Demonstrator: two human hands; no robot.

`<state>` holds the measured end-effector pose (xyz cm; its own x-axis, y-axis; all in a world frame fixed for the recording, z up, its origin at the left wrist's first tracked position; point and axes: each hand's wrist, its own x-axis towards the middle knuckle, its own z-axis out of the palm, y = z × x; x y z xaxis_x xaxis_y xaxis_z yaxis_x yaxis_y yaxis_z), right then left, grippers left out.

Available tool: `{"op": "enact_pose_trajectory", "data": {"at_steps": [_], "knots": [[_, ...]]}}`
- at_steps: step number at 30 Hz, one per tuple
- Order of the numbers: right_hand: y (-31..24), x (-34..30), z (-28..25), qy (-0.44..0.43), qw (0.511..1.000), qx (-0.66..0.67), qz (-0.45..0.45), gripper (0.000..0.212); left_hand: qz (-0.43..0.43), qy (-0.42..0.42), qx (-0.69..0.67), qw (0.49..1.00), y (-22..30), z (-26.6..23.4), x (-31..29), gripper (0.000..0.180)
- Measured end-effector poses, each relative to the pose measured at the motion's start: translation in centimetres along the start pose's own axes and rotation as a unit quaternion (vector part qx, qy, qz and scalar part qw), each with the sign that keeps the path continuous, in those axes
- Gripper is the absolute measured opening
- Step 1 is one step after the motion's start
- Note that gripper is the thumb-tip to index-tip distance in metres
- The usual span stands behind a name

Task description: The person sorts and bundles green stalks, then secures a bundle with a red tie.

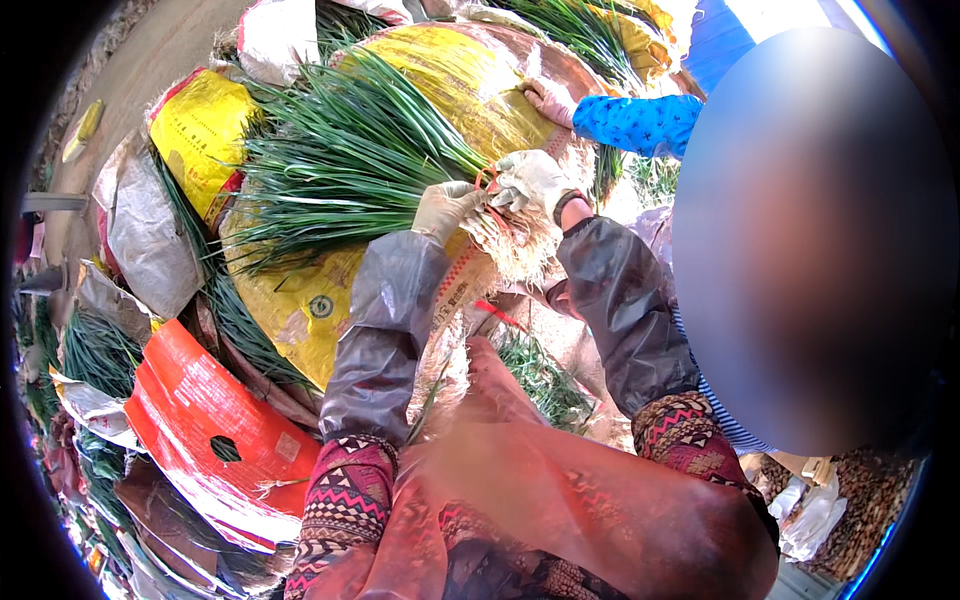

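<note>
A bundle of long green onion-like leaves (350,160) lies across a yellow sack surface, its leaves fanned to the left. Pale, fibrous root ends (515,240) hang at its right end. An orange-red tie (485,180) circles the bundle near the roots. My left hand (447,210), in a pale glove, is closed with its fingertips pinching at the tie. On the other side, my gloved right hand (532,180) is closed with bent fingers at the same tie. Both hands touch the bundle; the exact hold of the right fingertips is partly hidden.
A co-worker's hand (550,102) in a blue sleeve (635,125) rests on the yellow sack (430,60). At the left are a red-orange sack (210,425), a whitish sack (150,240) and more green leaves (100,350). Loose greens (545,375) lie below my hands.
</note>
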<state>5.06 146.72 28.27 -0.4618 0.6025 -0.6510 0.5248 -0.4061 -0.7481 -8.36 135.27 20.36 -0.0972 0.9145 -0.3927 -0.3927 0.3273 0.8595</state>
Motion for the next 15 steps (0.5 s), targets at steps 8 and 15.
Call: {"op": "enact_pose_trajectory", "data": {"at_steps": [8,15], "knots": [[0.8,-0.9,0.3,-0.063,0.972,0.091,-0.206,0.03,0.002,-0.004,-0.026,1.0,-0.2,-0.4,-0.2,0.016],[-1.0,-3.2,1.6,-0.051,0.985,0.037,-0.159,0.037,0.044,-0.012,-0.022,0.999,-0.9,-0.5,-0.2,0.013]]}}
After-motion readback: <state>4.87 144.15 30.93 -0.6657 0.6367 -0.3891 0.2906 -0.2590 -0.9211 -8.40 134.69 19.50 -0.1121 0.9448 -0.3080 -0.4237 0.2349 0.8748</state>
